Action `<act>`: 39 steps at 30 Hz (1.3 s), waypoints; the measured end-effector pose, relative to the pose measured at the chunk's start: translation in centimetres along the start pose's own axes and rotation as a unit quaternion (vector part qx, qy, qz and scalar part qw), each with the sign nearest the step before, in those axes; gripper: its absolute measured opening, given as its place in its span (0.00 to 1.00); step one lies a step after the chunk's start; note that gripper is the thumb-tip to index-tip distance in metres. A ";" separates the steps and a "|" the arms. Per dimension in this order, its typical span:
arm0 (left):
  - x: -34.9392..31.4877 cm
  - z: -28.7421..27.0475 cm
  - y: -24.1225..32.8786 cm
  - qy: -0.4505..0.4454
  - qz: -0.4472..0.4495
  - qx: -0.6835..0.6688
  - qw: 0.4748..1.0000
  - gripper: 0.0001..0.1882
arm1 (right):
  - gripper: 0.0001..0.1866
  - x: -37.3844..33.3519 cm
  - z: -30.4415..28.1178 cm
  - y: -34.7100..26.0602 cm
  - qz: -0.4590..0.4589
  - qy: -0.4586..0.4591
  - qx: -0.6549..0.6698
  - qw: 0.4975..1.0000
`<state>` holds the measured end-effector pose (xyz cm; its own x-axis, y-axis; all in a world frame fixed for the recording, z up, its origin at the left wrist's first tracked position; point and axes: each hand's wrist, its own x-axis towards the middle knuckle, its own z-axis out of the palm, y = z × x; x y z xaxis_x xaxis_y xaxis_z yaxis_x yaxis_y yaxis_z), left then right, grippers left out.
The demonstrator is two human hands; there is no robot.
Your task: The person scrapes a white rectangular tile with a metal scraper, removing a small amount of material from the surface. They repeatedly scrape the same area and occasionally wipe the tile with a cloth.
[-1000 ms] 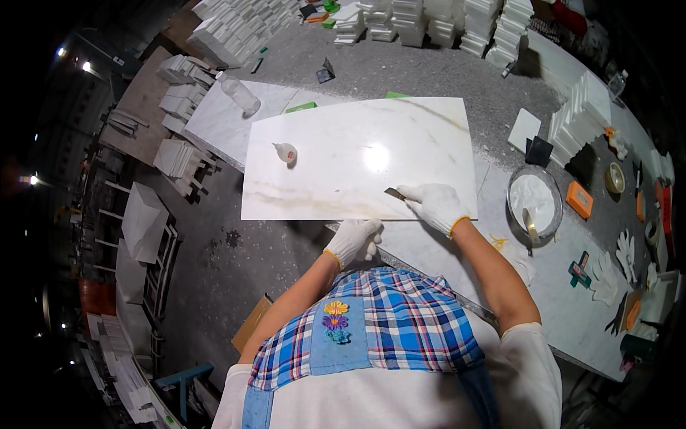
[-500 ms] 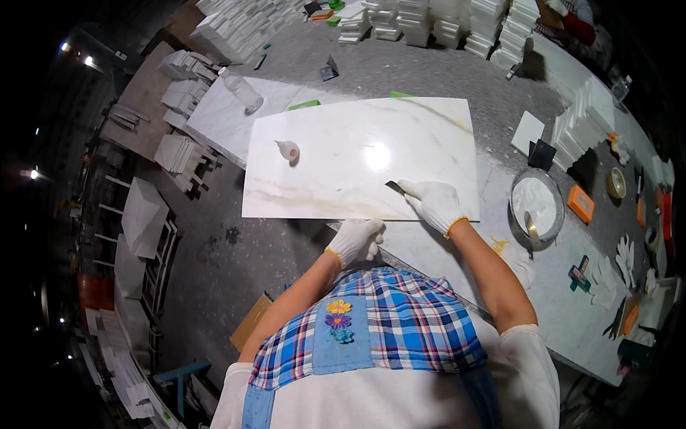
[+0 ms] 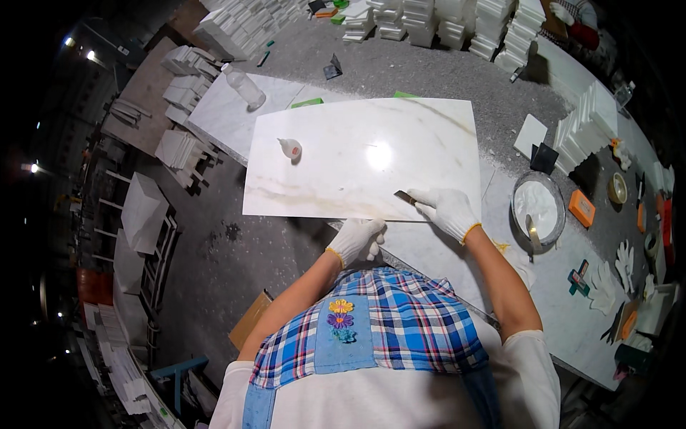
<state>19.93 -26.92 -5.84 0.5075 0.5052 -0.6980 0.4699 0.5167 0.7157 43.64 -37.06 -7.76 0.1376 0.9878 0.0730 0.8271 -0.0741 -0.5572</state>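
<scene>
A white marble slab (image 3: 321, 179) with tan veins lies before me, raised on green blocks at its far edge. My right hand (image 3: 449, 213), in a white knit glove, is over the slab's near right part. It is closed round a putty knife (image 3: 405, 196), whose dark blade points left just above or on the surface. At the near edge of the slab is my left hand (image 3: 355, 239), gloved too, its fingers curled in; whether they hold anything is hidden. A small white squeeze bottle (image 3: 290, 149) stands on the slab's left part.
On the right are a bowl of white paste (image 3: 534, 204) with a spoon-like tool, an orange block (image 3: 582, 207), a green-handled tool (image 3: 579, 277) and loose gloves (image 3: 604, 287). A clear bottle (image 3: 244, 86) stands far left. Stacked white tiles (image 3: 418, 21) line the back.
My right hand has moved slightly right and nearer to me, with the putty knife still in it. My left hand has stayed at the slab's edge.
</scene>
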 end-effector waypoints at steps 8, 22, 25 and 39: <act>-0.1 0.1 0.2 0.002 -0.003 0.003 1.000 0.13 | 0.13 -0.2 -0.3 -0.9 -0.048 0.006 -0.079 0.996; 0.0 0.1 0.2 0.013 -0.007 0.012 1.000 0.12 | 0.17 -0.3 -0.3 0.7 -0.049 -0.027 -0.027 0.998; 0.1 0.1 -0.1 0.004 0.003 0.001 1.000 0.12 | 0.17 -0.3 0.0 0.9 -0.036 -0.007 0.003 0.999; 0.0 0.3 0.1 0.010 0.006 0.007 1.000 0.11 | 0.17 -0.3 -0.9 0.5 -0.071 -0.047 -0.100 0.991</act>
<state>20.12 -27.08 -5.75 0.4990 0.5256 -0.6890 0.4742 0.4998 0.7248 44.48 -37.55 -7.26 -0.0311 0.9980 0.0557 0.9269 0.0497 -0.3720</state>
